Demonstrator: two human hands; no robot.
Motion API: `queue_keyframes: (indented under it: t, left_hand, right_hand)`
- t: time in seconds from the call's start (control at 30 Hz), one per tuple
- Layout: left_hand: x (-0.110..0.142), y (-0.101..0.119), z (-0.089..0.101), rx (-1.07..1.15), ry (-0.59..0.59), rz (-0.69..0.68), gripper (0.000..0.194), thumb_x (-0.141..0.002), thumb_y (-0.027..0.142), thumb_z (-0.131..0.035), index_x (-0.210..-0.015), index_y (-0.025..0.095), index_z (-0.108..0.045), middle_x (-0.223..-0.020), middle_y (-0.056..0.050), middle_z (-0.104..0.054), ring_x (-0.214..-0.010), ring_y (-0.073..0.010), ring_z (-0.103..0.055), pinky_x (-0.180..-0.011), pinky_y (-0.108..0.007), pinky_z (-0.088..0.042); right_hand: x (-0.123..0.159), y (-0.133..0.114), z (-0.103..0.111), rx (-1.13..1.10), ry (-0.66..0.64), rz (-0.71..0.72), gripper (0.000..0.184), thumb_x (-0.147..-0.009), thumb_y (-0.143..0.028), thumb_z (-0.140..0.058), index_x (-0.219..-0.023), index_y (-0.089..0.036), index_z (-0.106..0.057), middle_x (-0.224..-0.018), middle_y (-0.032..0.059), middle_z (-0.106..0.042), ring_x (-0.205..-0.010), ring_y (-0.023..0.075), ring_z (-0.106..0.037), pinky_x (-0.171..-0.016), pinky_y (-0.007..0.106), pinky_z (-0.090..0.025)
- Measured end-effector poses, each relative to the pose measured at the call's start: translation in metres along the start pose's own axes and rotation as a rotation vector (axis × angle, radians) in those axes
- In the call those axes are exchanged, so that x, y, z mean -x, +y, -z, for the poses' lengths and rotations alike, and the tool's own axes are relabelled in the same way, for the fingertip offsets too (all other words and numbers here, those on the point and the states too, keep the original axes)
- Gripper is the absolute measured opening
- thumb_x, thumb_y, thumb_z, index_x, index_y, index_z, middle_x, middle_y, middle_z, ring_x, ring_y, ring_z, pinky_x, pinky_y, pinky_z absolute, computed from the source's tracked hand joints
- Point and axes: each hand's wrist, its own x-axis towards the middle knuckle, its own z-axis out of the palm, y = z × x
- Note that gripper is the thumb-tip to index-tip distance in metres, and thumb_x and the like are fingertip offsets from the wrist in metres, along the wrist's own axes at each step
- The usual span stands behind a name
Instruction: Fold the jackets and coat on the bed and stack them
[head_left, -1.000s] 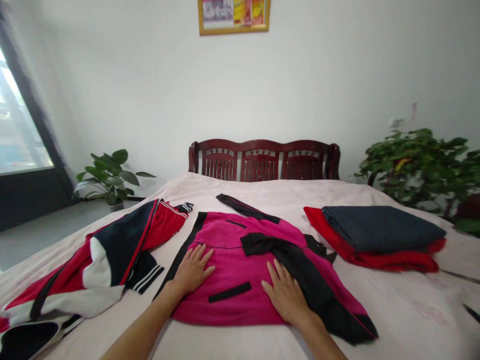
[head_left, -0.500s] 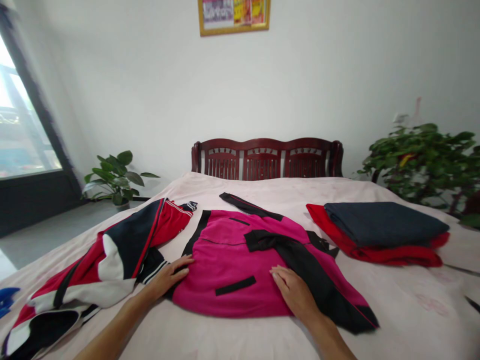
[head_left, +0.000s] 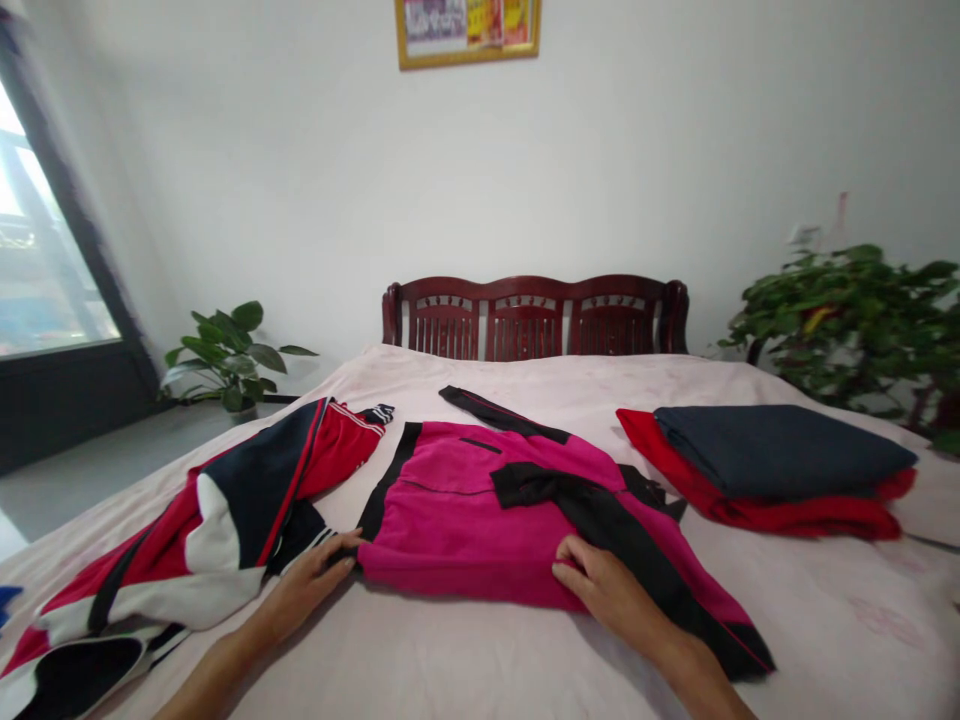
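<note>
Left hand (head_left: 316, 572) and right hand (head_left: 606, 588) pinch the magenta-and-black jacket (head_left: 450, 515), its near side newly lifted, apparently beginning a fold.

the magenta-and-black long-sleeved cloth jacket (head_left: 465, 520) looks like matt, soft, fairly smooth knit. at left, the crumpled red, white and navy cloth garment (head_left: 247, 500) has the same dull finish. at right, the folded dark navy cloth (head_left: 780, 450) is matt, as is the folded bright red cloth (head_left: 810, 520) under it. the pale pink bedsheet (head_left: 465, 660) is matt, lightly creased cloth. far off, the carved dark-red wooden backrest (head_left: 525, 290) looks polished and glossy.
</note>
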Motion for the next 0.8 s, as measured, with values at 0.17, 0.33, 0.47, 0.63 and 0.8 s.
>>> queue_keyframes:
  t: [0.17, 0.33, 0.47, 0.63, 0.8]
  left_hand:
    - [-0.044, 0.002, -0.013, -0.117, 0.19, 0.067, 0.028, -0.086, 0.048, -0.053, -0.084, 0.021, -0.061, -0.076, -0.001, -0.067, -0.074, -0.0194, -0.062, -0.071, -0.028, -0.047]
    - [-0.055, 0.008, -0.028, -0.59, 0.139, 0.224, 0.026, -0.096, 0.04, -0.04, -0.104, 0.024, -0.059, -0.083, -0.005, -0.072, -0.081, -0.0232, -0.068, -0.071, -0.03, -0.042]
    - [-0.05, 0.025, -0.028, -0.867, 0.178, 0.181, 0.025, -0.095, 0.031, -0.044, -0.107, 0.023, -0.064, -0.1, -0.009, -0.073, -0.093, -0.0258, -0.068, -0.079, -0.034, -0.044]
    - [-0.042, 0.055, -0.053, -0.768, 0.165, -0.265, 0.036, -0.098, 0.026, -0.039, -0.121, 0.025, -0.067, -0.123, -0.009, -0.069, -0.115, -0.0242, -0.061, -0.104, -0.039, -0.042]
    - [-0.026, 0.055, -0.098, -0.723, -0.136, -0.479, 0.052, -0.097, 0.045, -0.049, -0.147, 0.032, -0.046, -0.15, -0.005, -0.051, -0.139, -0.028, -0.045, -0.116, -0.051, -0.033]
  right_hand:
    - [-0.021, 0.009, -0.011, 0.29, 0.126, -0.121, 0.015, -0.094, -0.035, -0.051, -0.089, -0.023, -0.059, -0.088, 0.0021, -0.072, -0.085, 0.0208, -0.068, -0.067, 0.029, -0.037]
    - [-0.024, 0.014, -0.024, 0.523, 0.209, -0.054, 0.016, -0.095, -0.036, -0.054, -0.091, -0.022, -0.062, -0.092, 0.0051, -0.072, -0.086, 0.0215, -0.067, -0.072, 0.03, -0.041]
    - [-0.019, 0.011, -0.027, 0.626, 0.263, -0.018, 0.016, -0.095, -0.033, -0.055, -0.089, -0.021, -0.063, -0.092, 0.0066, -0.07, -0.084, 0.0224, -0.064, -0.073, 0.033, -0.042]
    - [-0.018, 0.007, -0.029, 0.657, 0.279, -0.039, 0.013, -0.094, -0.032, -0.057, -0.091, -0.021, -0.063, -0.091, 0.0067, -0.069, -0.086, 0.0242, -0.063, -0.074, 0.034, -0.042]
    - [-0.015, 0.008, -0.032, 0.594, 0.318, -0.031, 0.014, -0.093, -0.032, -0.057, -0.094, -0.021, -0.065, -0.095, 0.008, -0.069, -0.091, 0.0263, -0.062, -0.078, 0.036, -0.043]
